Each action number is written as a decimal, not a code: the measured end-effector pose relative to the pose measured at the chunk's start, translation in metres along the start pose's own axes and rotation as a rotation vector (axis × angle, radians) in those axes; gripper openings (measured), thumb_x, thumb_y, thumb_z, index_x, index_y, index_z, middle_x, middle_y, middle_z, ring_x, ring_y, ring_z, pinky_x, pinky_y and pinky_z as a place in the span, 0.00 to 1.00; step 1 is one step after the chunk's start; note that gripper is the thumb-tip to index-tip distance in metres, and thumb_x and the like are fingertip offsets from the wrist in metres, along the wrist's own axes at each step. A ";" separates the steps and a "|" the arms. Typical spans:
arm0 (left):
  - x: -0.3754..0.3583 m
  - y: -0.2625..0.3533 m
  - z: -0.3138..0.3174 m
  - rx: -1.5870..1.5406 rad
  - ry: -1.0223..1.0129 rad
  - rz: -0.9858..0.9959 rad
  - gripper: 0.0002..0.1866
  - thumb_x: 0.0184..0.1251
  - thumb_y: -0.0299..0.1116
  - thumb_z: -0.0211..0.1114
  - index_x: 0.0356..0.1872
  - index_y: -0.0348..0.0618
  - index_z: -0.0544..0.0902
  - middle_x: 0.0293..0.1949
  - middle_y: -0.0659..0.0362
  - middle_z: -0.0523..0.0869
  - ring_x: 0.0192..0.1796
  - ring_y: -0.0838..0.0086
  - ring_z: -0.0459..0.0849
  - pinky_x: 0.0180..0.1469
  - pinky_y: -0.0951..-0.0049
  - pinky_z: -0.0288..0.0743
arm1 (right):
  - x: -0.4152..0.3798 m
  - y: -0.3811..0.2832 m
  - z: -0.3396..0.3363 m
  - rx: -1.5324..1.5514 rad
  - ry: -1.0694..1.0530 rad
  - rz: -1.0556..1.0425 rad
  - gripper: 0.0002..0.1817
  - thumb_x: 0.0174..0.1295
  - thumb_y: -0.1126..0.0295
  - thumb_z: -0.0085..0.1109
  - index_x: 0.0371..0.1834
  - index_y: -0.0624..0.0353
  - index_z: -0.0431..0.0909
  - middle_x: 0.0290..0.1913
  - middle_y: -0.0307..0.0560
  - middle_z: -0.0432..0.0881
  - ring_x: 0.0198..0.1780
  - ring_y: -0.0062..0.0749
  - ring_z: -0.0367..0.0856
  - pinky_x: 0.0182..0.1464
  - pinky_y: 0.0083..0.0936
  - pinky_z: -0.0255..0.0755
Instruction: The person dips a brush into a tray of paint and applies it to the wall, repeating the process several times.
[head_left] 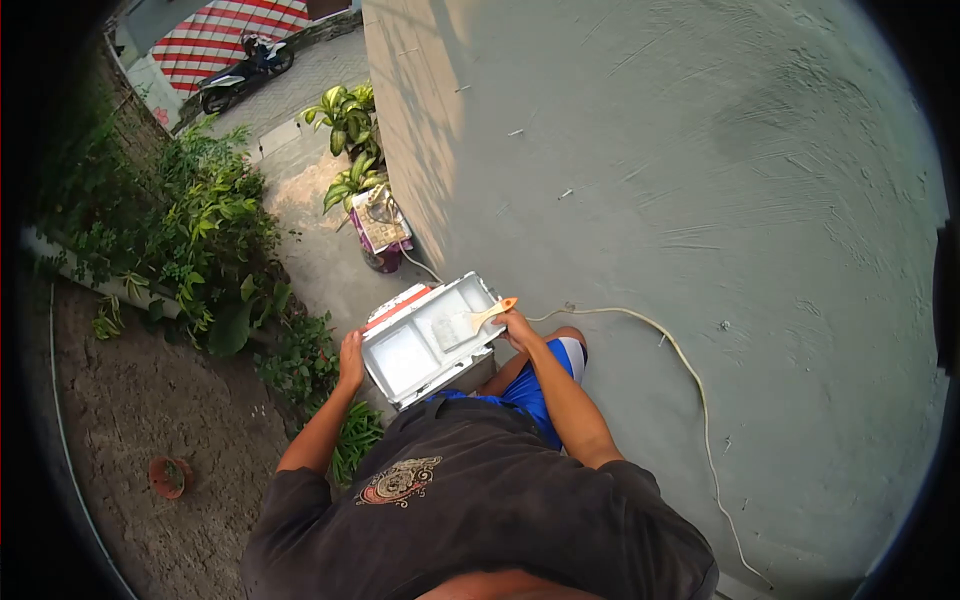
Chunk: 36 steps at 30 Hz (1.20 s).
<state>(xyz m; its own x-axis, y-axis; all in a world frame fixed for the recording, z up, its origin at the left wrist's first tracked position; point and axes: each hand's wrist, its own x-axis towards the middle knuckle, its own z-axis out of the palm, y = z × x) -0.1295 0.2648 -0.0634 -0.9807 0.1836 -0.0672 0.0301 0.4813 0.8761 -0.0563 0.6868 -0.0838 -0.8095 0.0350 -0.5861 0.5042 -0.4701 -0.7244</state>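
Between my two hands is a white paint tray [410, 365] with two sections and white paint in it. My left hand [351, 357] grips its left end. My right hand [516, 329] is closed on the right end, its fingers mostly hidden by the rim. A paintbrush [488, 313] with a wooden, orange-tipped handle lies across the tray's right section. Its bristles are down in the paint, and its handle sticks out over the rim just above my right hand.
A grey plastered wall [640, 200] with a loose cable [690, 370] fills the right side. Leafy bushes [215, 215] grow on the left, above bare soil with a small clay pot [170, 477]. Ahead, potted plants [350, 120] line the paved path, and a motorcycle [247, 70] stands farther off.
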 end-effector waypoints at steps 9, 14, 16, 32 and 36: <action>0.072 -0.052 -0.013 -0.414 0.051 -0.146 0.26 0.85 0.46 0.50 0.35 0.33 0.86 0.32 0.50 0.91 0.35 0.66 0.90 0.42 0.67 0.82 | -0.017 -0.005 0.017 -0.009 0.027 -0.025 0.29 0.66 0.68 0.63 0.72 0.48 0.71 0.65 0.41 0.78 0.64 0.36 0.79 0.65 0.46 0.76; 0.088 -0.056 -0.002 -0.407 0.005 -0.290 0.21 0.79 0.39 0.54 0.32 0.32 0.85 0.30 0.48 0.89 0.31 0.64 0.89 0.38 0.67 0.83 | -0.018 0.002 0.015 -0.108 0.069 -0.055 0.31 0.62 0.63 0.67 0.71 0.49 0.74 0.63 0.44 0.79 0.64 0.39 0.77 0.61 0.44 0.77; 0.095 -0.063 0.003 -0.378 0.032 -0.291 0.20 0.77 0.38 0.56 0.30 0.32 0.84 0.28 0.49 0.89 0.29 0.64 0.89 0.37 0.66 0.83 | -0.017 0.008 0.013 -0.129 0.082 -0.084 0.30 0.62 0.62 0.68 0.70 0.48 0.75 0.61 0.43 0.81 0.62 0.37 0.79 0.59 0.42 0.78; 0.108 -0.061 0.014 0.046 0.114 -0.223 0.16 0.61 0.37 0.64 0.23 0.32 0.84 0.24 0.46 0.86 0.25 0.59 0.83 0.35 0.56 0.74 | -0.013 0.040 0.023 0.137 0.243 -0.218 0.37 0.59 0.72 0.72 0.75 0.53 0.70 0.55 0.42 0.83 0.52 0.27 0.85 0.53 0.30 0.80; 0.114 -0.079 0.009 0.358 -0.022 -0.156 0.26 0.66 0.53 0.62 0.36 0.34 0.88 0.36 0.42 0.90 0.40 0.50 0.87 0.50 0.50 0.74 | -0.018 0.046 0.028 0.076 0.301 -0.253 0.41 0.58 0.67 0.76 0.76 0.59 0.68 0.61 0.47 0.82 0.58 0.31 0.83 0.59 0.31 0.78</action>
<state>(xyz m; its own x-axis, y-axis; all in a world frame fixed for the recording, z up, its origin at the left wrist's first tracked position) -0.2417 0.2559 -0.1444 -0.9747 0.1010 -0.1996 -0.0496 0.7725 0.6331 -0.0273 0.6399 -0.0964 -0.7750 0.4099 -0.4810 0.2676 -0.4766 -0.8374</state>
